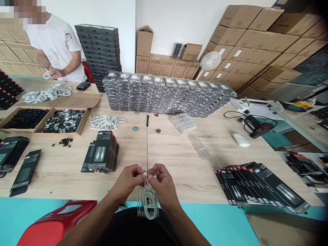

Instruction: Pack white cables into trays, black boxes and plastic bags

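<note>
A coiled white cable [150, 206] lies against a clear plastic tray [139, 194] at the table's front edge, close to my body. My left hand [132, 179] is closed in a pinch at one connector of the cable, near the tray's upper left side. Opposite it, my right hand [161, 182] pinches the other connector end. The fingertips of both hands almost meet over the tray, and the coil hangs below them. To the left of my hands stands a row of black cable boxes [102, 152] with a few black rings at its foot.
Wrapped boxes [169, 94] form a wall across the back. White cables [106, 122] and cartons of small parts [64, 121] lie left. Black boxes [256, 184] fan out at right, near clear plastic bags [184, 122]. A co-worker [57, 48] handles a cable; a red stool [48, 229] stands front left.
</note>
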Motion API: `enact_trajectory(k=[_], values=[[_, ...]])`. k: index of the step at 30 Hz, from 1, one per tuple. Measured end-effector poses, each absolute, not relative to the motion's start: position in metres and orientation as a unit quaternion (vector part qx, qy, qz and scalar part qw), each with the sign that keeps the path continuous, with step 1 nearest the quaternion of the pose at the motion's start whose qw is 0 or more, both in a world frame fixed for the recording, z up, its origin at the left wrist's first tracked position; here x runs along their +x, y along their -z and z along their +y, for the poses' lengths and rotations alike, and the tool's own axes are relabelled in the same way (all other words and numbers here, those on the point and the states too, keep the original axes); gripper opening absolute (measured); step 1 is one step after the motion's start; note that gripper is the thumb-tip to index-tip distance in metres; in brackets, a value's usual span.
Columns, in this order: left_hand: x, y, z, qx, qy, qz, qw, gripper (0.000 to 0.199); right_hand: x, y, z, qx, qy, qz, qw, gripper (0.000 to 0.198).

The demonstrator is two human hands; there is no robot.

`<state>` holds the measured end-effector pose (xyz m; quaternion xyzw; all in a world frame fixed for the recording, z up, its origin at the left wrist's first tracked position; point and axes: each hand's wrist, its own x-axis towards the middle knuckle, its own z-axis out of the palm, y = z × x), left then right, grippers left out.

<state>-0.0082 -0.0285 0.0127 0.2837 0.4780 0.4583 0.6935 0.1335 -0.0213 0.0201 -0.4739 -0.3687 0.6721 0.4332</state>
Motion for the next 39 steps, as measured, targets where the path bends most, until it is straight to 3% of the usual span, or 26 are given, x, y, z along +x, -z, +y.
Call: enact_trajectory(k=[10,16,19,21,25,32,35,39], values=[[-0.003,-0.004,-0.035,0.24,-0.482,0.452,0.711,0.026,0.138,-0.018,-0.023,-0.476,-0.673,-0.388,0.412,0.017],[0.004,-0.001,-0.037,0.154,-0.502,0.388,0.758,0.029,0.14,-0.015,-0.012,-0.493,-0.66,-0.389,0.413,0.044],[0.007,0.004,-0.037,0.099,-0.524,0.396,0.748,0.028,0.147,-0.011,-0.017,-0.557,-0.549,-0.455,0.425,0.058],[0.007,0.005,-0.035,0.095,-0.538,0.402,0.734,0.026,0.152,-0.008,-0.027,-0.605,-0.434,-0.525,0.411,0.053],[0.007,0.005,-0.033,0.086,-0.558,0.411,0.716,0.023,0.159,-0.005,-0.046,-0.586,-0.312,-0.672,0.327,0.017],[0.014,0.006,-0.029,0.08,-0.567,0.437,0.693,0.022,0.156,0.005,-0.043,-0.556,-0.184,-0.776,0.233,0.022],[0.018,0.007,-0.027,0.086,-0.569,0.445,0.686,0.021,0.155,0.005,-0.037,-0.563,-0.174,-0.779,0.211,0.023],[0.02,0.009,-0.025,0.094,-0.566,0.466,0.673,0.025,0.155,-0.005,-0.033,-0.568,-0.305,-0.724,0.244,0.017]])
